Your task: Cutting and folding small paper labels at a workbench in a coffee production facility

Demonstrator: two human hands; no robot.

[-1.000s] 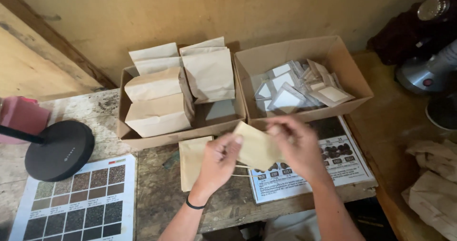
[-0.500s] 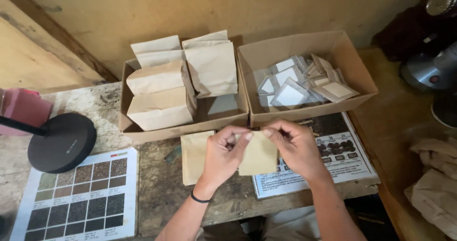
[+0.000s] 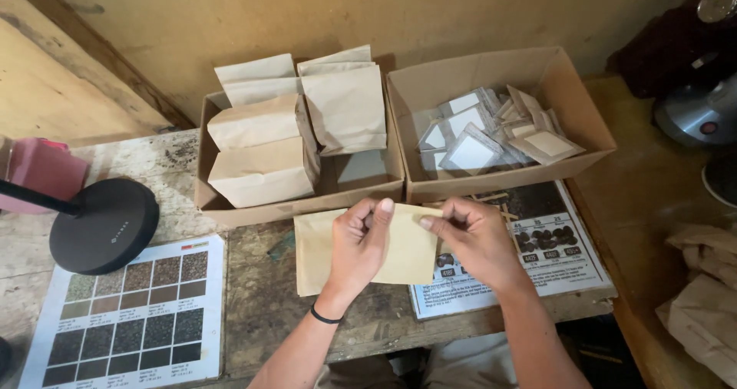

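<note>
Worn table [image 3: 253, 312] with two cardboard boxes [image 3: 499, 74]. In front of them, left hand [image 3: 359, 244] and right hand [image 3: 476, 239] now pinch a tan bag [image 3: 407, 251] flat and level, no longer tilted: squared up over another bag

Warm, even, fairly bright light w/ no glare. Your hands [image 3: 418, 243] cast soft shadows on the desk [image 3: 261, 297]. Centre is sharp; top-right corner is dim, and edges bend slightly from wide-angle distortion.
</note>
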